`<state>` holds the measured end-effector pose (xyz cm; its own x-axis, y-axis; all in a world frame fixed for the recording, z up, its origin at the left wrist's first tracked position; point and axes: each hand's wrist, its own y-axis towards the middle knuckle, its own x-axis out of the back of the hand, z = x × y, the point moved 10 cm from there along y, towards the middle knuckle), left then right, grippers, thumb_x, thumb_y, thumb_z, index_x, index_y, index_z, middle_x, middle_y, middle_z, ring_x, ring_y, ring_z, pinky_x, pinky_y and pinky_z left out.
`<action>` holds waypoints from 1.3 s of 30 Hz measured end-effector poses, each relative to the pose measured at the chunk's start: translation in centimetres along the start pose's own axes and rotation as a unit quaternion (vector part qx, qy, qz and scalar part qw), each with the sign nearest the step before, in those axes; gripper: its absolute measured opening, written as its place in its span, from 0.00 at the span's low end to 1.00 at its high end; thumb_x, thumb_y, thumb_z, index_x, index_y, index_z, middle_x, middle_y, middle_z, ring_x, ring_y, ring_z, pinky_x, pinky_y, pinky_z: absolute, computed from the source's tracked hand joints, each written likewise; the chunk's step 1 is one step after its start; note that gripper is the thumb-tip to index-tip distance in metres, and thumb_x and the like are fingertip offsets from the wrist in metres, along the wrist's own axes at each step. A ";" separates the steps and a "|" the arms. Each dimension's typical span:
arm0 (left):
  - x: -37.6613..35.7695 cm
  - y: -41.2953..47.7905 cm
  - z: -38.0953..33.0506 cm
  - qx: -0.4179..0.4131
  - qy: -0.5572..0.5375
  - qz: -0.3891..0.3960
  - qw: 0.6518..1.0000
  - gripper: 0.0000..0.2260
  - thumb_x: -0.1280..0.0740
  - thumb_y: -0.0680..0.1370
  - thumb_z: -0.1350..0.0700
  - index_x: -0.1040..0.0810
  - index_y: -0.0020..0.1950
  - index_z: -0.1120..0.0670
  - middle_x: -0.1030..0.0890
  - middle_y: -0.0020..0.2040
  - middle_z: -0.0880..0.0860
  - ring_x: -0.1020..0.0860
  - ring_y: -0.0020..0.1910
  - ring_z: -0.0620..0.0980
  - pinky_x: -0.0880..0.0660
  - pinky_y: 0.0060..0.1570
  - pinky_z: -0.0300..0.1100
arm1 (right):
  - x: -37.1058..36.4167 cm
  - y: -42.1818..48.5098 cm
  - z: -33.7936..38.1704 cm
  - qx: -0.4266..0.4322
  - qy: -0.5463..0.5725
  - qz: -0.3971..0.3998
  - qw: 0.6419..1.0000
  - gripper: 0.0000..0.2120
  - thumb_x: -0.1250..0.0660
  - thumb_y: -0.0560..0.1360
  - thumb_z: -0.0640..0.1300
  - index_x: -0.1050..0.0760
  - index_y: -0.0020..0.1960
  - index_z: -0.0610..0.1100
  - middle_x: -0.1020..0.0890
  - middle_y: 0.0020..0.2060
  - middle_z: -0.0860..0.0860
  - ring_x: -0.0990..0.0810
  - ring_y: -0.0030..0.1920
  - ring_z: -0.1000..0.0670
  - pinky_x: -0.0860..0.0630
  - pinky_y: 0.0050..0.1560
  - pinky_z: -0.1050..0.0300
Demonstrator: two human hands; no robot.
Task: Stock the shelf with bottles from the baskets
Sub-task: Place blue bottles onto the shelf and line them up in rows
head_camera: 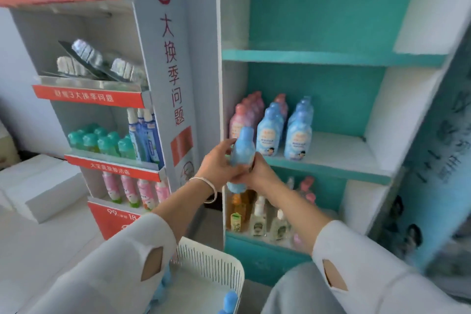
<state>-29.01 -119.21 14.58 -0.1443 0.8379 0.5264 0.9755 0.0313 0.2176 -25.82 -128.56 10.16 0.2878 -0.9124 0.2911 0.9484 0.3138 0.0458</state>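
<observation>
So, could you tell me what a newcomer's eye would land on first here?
Probably the blue bottle gripped by the left hand and right hand at centre, before the teal shelf. Behind it, pink bottles and shelved blue bottles stand on its middle board. A white basket sits at the bottom edge.

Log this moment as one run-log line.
left hand: grips blue bottle | right hand: grips it too | bottle: cap up before teal shelf, not yet placed | basket: blue bottles remain
</observation>
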 end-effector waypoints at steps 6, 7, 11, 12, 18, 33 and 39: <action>-5.4 2.0 -8.1 -0.056 -0.087 0.040 0.994 0.29 0.30 0.73 0.63 0.35 0.71 0.52 0.25 0.60 0.57 0.23 0.56 0.57 0.25 0.58 0.54 | 9.9 -3.5 2.2 0.018 0.055 -0.003 0.998 0.22 0.27 0.71 0.39 0.31 0.61 0.46 0.21 0.51 0.51 0.22 0.56 0.48 0.25 0.62 0.48; -6.6 2.3 -9.1 -0.061 -0.090 0.056 0.992 0.29 0.31 0.73 0.63 0.37 0.72 0.52 0.26 0.61 0.57 0.24 0.57 0.57 0.25 0.58 0.54 | 11.7 -3.9 1.9 0.014 0.062 -0.003 0.998 0.20 0.29 0.72 0.38 0.30 0.62 0.44 0.20 0.52 0.49 0.22 0.57 0.47 0.26 0.63 0.47; -11.1 3.4 -11.7 -0.070 -0.078 0.098 0.990 0.27 0.35 0.77 0.62 0.40 0.74 0.53 0.27 0.65 0.59 0.26 0.62 0.60 0.27 0.61 0.56 | 17.0 -4.3 0.2 -0.001 0.086 -0.041 0.995 0.19 0.31 0.73 0.36 0.30 0.63 0.41 0.21 0.54 0.45 0.21 0.53 0.46 0.24 0.58 0.47; -12.2 3.9 -12.3 -0.078 -0.055 0.102 0.990 0.26 0.37 0.78 0.62 0.41 0.74 0.53 0.28 0.66 0.58 0.27 0.63 0.59 0.28 0.63 0.52 | 18.2 -4.3 -0.2 -0.001 0.083 -0.061 0.995 0.19 0.30 0.72 0.36 0.29 0.61 0.42 0.21 0.52 0.46 0.21 0.51 0.47 0.24 0.56 0.48; -17.2 7.0 -14.2 -0.089 0.071 0.095 0.989 0.28 0.41 0.78 0.65 0.48 0.76 0.58 0.35 0.71 0.60 0.34 0.69 0.56 0.39 0.64 0.39 | 24.8 -2.0 -1.7 -0.001 0.000 -0.232 0.973 0.27 0.21 0.63 0.44 0.31 0.57 0.44 0.20 0.48 0.48 0.20 0.50 0.44 0.22 0.52 0.43; -25.3 18.9 -8.2 0.073 -0.124 0.008 0.990 0.18 0.44 0.77 0.66 0.33 0.67 0.58 0.27 0.63 0.59 0.28 0.58 0.53 0.35 0.56 0.38 | 30.9 10.6 -5.9 -0.085 -0.180 -0.318 0.927 0.25 0.26 0.68 0.49 0.32 0.58 0.40 0.20 0.55 0.41 0.22 0.56 0.40 0.27 0.51 0.52; -27.1 23.1 -5.0 0.090 -0.086 -0.035 0.992 0.10 0.45 0.81 0.50 0.25 0.54 0.48 0.21 0.55 0.52 0.25 0.56 0.49 0.31 0.58 0.35 | 31.6 13.4 -7.5 -0.084 -0.156 -0.328 0.928 0.26 0.26 0.69 0.49 0.32 0.59 0.39 0.21 0.56 0.41 0.22 0.57 0.40 0.27 0.52 0.53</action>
<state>-3.39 -143.92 9.41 -0.1973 0.9104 0.3638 0.9802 0.1763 0.0904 -2.97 -155.19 12.78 -0.3868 -0.7640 0.5164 0.9206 -0.3521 0.1686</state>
